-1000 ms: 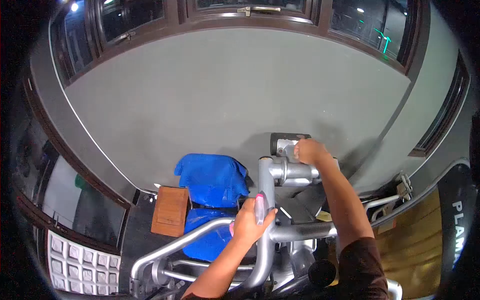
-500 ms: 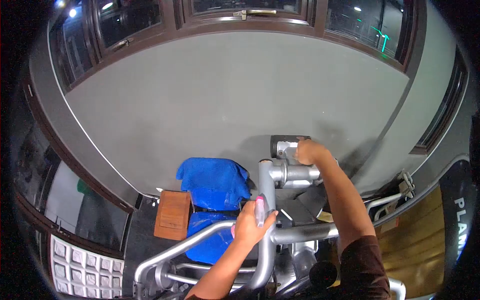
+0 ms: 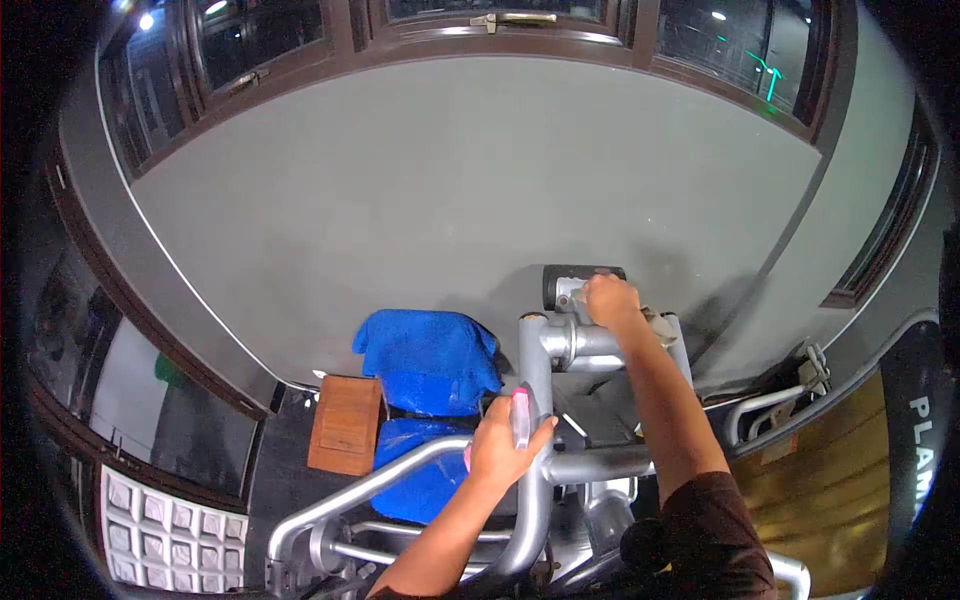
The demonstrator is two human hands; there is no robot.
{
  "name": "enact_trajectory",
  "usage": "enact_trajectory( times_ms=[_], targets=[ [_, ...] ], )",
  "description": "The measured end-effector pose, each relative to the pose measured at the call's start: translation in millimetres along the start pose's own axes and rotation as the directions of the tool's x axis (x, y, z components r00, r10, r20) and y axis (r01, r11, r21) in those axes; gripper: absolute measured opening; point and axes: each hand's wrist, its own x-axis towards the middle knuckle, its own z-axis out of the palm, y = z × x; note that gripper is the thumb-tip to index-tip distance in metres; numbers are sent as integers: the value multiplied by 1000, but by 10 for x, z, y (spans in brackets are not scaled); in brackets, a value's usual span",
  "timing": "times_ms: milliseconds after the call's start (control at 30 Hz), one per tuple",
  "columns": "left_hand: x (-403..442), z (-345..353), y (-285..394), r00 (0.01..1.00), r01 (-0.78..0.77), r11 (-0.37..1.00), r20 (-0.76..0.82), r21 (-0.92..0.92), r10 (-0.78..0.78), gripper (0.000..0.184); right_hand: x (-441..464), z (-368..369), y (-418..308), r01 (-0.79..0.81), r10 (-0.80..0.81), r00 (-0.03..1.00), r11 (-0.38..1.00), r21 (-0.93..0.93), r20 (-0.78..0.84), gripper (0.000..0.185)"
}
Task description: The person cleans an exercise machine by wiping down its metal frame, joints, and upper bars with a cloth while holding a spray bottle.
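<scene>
My left hand (image 3: 500, 445) is closed around a clear plastic object with a pink end (image 3: 520, 420), perhaps a small bottle, and stays right beside the upright grey metal tube (image 3: 536, 380). My thumb reaches toward that tube. Higher up and to the right, my right hand (image 3: 610, 299) has its fingers curled down at the machine's top, against the silver bracket by the black roller pad (image 3: 565, 288). What those fingers hold, if anything, is hidden. A pale, cloth-like patch (image 3: 660, 325) shows just behind the right wrist, over the frame.
A blue chair (image 3: 430, 390) draped with a blue towel (image 3: 425, 340) stands left of the machine, next to a brown wooden board (image 3: 345, 425). A bent silver rail (image 3: 380, 485) crosses the lower left. Behind is a grey wall (image 3: 450, 180) beneath windows.
My right hand and forearm have shifted left along the bracket, uncovering the pale patch and more of the frame on the right. My left hand keeps its hold beside the tube.
</scene>
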Motion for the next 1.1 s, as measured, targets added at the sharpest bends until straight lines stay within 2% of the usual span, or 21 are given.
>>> enact_trajectory(
  times_ms=[200, 300, 400, 500, 600, 700, 800, 900, 1000, 1100],
  targets=[
    [5, -3, -2, 1000, 19, 1000, -2, 0, -19, 47, 63, -3, 86, -195, 195, 981, 981, 10, 2, 35],
    [19, -5, -5, 1000, 0, 1000, -2, -14, 0, 47, 204, 220, 316, -197, 197, 980, 980, 0, -30, 34],
    [28, -15, 16, 999, -31, 999, -25, -12, 31, 47, 228, 170, 562, 159, -159, 987, 987, -24, -9, 34],
    [21, -7, 17, 999, -26, 1000, -28, -13, 26, 48, 140, -23, 541, 190, -189, 977, 982, -2, 96, 33],
    [14, -5, 7, 1000, 18, 999, 0, -32, -18, 50, -219, -677, 242, 183, -166, 904, 983, -5, 394, 35],
    [7, -9, 1, 1000, 8, 1000, -20, -1, -8, 50, -247, -685, 232, 246, -220, 885, 969, -12, 410, 35],
    [25, 11, -7, 999, -25, 1000, -47, -11, 25, 49, -248, -390, 139, 167, -144, 968, 981, -99, 206, 36],
    [-21, 48, -24, 999, 14, 998, -35, -59, -16, 47, -268, -365, -25, 50, -46, 993, 998, -33, 106, 35],
    [-18, 28, -6, 999, 29, 999, -33, -45, -31, 45, -123, -169, -52, 18, -18, 1000, 999, -30, 6, 33],
    [-25, 42, -13, 999, -12, 999, -49, -31, 10, 45, -8, -98, -91, -101, 101, 994, 995, -5, 40, 32]
  ],
)
